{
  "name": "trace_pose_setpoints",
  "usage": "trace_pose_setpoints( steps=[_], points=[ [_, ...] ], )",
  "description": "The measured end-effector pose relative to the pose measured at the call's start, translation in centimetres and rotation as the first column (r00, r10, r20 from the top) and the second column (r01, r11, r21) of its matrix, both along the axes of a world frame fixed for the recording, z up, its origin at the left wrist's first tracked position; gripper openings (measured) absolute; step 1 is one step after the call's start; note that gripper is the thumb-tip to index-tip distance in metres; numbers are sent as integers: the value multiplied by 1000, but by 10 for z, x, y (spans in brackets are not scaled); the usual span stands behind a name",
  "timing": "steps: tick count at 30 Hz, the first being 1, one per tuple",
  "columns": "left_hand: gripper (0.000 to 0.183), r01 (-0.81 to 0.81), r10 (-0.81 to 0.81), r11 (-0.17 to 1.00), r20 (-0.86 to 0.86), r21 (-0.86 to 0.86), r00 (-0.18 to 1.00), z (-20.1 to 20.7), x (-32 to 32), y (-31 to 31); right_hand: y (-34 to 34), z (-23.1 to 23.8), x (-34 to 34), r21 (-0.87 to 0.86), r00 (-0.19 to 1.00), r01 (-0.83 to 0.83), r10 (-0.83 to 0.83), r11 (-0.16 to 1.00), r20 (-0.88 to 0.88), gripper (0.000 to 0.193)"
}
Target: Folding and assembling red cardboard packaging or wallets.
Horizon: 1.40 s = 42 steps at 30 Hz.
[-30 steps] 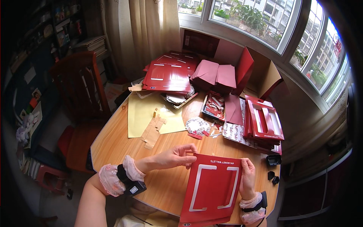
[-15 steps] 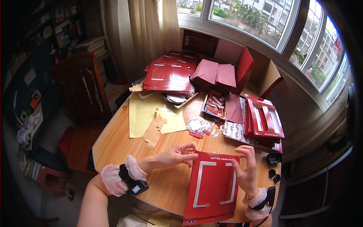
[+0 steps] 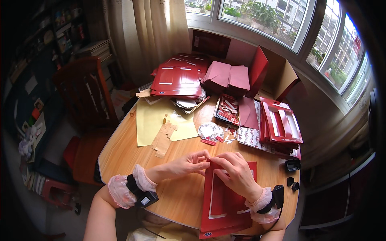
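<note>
"Red flat cardboard sleeve with white bracket shapes [image 3: 225,199]: where is it?"

"At the near side of the pale wooden table [image 3: 128,152], hiding part of its edge; whether it rests there is hard to make out."

"How much is covered?"

"Most of its right-hand bracket; the bare right hand [image 3: 237,172] crosses in front."

"And the grips?"

"The bare left hand [image 3: 189,162] curls its fingers at the sleeve's upper left corner, and the right fingertips meet them. What either pinches, if anything, is hidden; I cannot tell."

"Elsewhere?"

"Overlapping brown paper pieces [image 3: 164,138], partly on a yellow sheet [image 3: 150,116], left of the table's middle."
</note>
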State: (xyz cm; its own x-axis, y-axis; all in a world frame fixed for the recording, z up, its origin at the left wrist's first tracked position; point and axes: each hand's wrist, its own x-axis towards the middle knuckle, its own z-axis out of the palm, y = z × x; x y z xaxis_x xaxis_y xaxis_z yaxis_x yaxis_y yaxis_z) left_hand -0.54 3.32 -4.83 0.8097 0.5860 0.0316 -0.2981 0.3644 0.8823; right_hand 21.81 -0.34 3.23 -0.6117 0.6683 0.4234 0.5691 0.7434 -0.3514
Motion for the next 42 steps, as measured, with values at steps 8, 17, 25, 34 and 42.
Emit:
trace_pose_setpoints(
  steps=[8,17,25,34,42],
  points=[
    [28,-60,64,993,-36,104,997,6,4,-4,3,1,4,110,999,39,-42,993,20,39],
    [35,-159,163,986,-102,42,981,10,7,-7,2,-1,0,127,989,109,-121,986,89,35],
    [39,-257,282,947,-120,193,952,2,13,-10,-1,-2,-2,120,982,127,-142,985,123,38],
    [43,-312,326,937,-71,159,943,9,19,-20,-5,-1,-4,111,982,153,-163,982,91,40],
    [41,-234,248,961,-79,149,966,11,16,-17,-8,6,0,-91,993,116,-116,989,9,36]
  ],
)
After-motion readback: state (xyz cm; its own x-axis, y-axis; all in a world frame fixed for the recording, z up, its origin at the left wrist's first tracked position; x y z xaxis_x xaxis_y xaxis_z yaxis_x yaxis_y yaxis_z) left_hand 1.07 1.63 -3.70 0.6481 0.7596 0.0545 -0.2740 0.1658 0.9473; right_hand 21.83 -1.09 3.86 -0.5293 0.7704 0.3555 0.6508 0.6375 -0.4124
